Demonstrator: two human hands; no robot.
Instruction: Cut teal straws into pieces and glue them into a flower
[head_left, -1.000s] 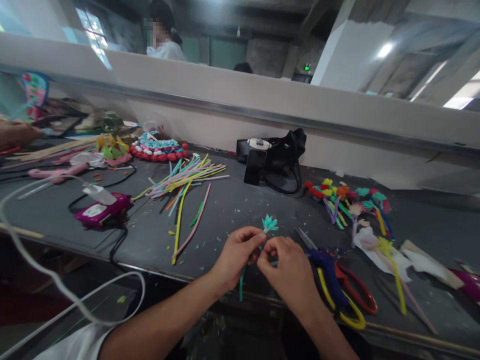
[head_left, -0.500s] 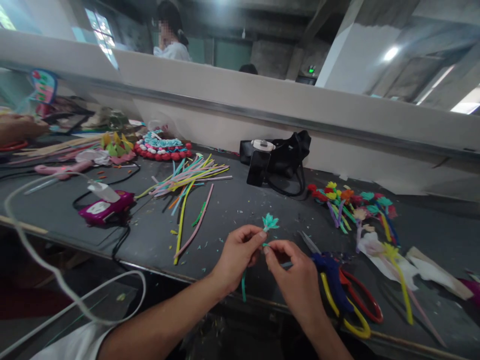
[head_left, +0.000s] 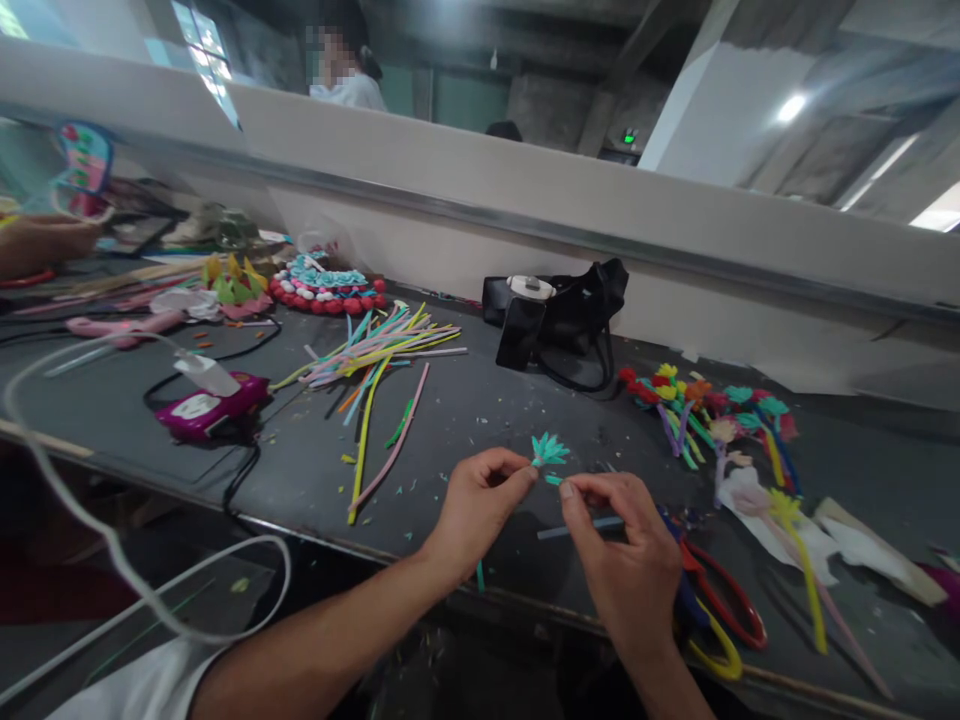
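Pinched in the fingers of my left hand is a teal pipe-cleaner flower, its petals fanned out above the thumb. A teal stem end hangs below that hand. My right hand pinches a short teal pipe-cleaner piece between thumb and fingertips, just right of the flower's base. Under the right hand, a translucent stick lies on the table. Scissors with red, yellow and blue handles are partly hidden behind my right hand.
Loose pipe cleaners lie left of centre, near a purple power strip and a pink glue gun. Finished flowers are heaped at right. A black bag stands against the partition. Another person's hand is at far left.
My right hand has moved right, away from my left, with the short teal piece. The flower has tilted slightly right, and the scissors are now more covered by my right hand.
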